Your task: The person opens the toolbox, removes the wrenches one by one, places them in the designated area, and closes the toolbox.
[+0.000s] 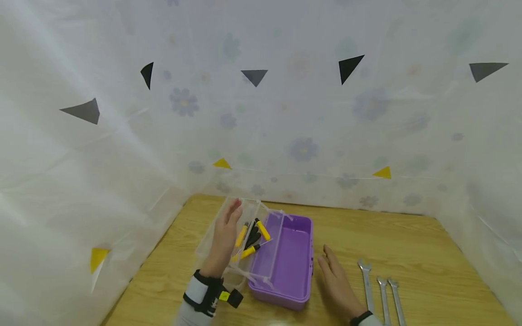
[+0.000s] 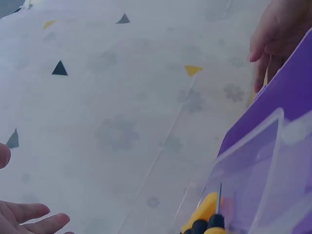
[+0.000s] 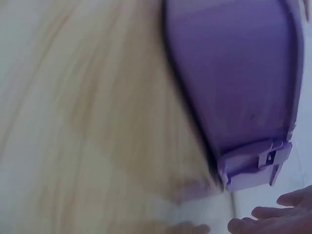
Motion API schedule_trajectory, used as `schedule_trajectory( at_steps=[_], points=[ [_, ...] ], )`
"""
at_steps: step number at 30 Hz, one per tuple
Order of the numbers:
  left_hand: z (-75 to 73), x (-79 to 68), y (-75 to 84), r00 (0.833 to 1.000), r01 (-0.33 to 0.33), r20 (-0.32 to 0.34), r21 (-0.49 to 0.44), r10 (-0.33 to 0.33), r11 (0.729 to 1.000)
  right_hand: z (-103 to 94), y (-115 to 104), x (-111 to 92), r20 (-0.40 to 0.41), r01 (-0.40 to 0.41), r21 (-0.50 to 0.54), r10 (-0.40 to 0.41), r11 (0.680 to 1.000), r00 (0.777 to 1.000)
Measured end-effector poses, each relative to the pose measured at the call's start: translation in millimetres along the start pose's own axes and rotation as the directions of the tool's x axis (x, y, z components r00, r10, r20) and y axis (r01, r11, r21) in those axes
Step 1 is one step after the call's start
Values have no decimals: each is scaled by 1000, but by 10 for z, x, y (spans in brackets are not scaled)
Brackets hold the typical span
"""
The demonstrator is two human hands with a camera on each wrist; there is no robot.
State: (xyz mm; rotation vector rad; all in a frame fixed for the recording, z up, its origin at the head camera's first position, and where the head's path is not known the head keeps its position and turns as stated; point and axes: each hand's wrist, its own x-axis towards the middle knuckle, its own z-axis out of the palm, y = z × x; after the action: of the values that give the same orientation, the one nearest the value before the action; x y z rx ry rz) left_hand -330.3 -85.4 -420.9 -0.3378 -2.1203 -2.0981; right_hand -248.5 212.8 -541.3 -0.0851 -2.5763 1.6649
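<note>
An open purple toolbox (image 1: 291,260) sits on the table, its clear plastic tray and lid (image 1: 267,267) swung out over its left side. Several screwdrivers with yellow-and-black handles (image 1: 263,230) lie in or behind the clear plastic, beside black-handled tools (image 1: 253,237). My left hand (image 1: 223,237) is over the clear part's left side with fingers extended, gripping nothing; whether it touches the plastic is unclear. Just right of the box, my right hand (image 1: 339,285) is held with straight fingers and nothing in it. The right wrist view shows the box's purple latch (image 3: 256,163) near that hand's fingers (image 3: 278,217).
Three metal wrenches, a larger one (image 1: 367,283) and two smaller ones (image 1: 384,296), lie side by side at the right of the wooden table (image 1: 432,258). A pale flowered sheet (image 1: 302,113) with dark and yellow triangles surrounds the table's back and sides.
</note>
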Motion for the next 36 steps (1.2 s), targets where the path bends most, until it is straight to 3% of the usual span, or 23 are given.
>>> schedule_trajectory(
  at_steps=[8, 14, 19, 24, 31, 36],
  points=[
    [-573, -67, -125, 989, 104, -115, 90, -94, 990, 131, -93, 71, -41, -39, 135, 45, 990, 998],
    [-909, -167, -231, 972, 183, -175, 141, -158, 973, 191, -122, 105, 10, -127, 217, 128, 968, 992],
    [-1025, -256, -331, 953, 267, -175, 98, -248, 959, 228, -122, 132, 11, -162, 260, 165, 952, 986],
    [-1086, -347, -528, 934, 327, -139, -33, -328, 945, 320, -70, 135, 19, -129, 279, 128, 952, 992],
    [-1087, -422, -724, 943, 330, -16, -120, -334, 937, 349, -106, 103, 57, -135, 322, 124, 937, 991],
    [-1076, -414, -790, 925, 372, -18, -145, -379, 917, 374, -36, 156, 63, -79, 310, 62, 948, 996]
  ],
)
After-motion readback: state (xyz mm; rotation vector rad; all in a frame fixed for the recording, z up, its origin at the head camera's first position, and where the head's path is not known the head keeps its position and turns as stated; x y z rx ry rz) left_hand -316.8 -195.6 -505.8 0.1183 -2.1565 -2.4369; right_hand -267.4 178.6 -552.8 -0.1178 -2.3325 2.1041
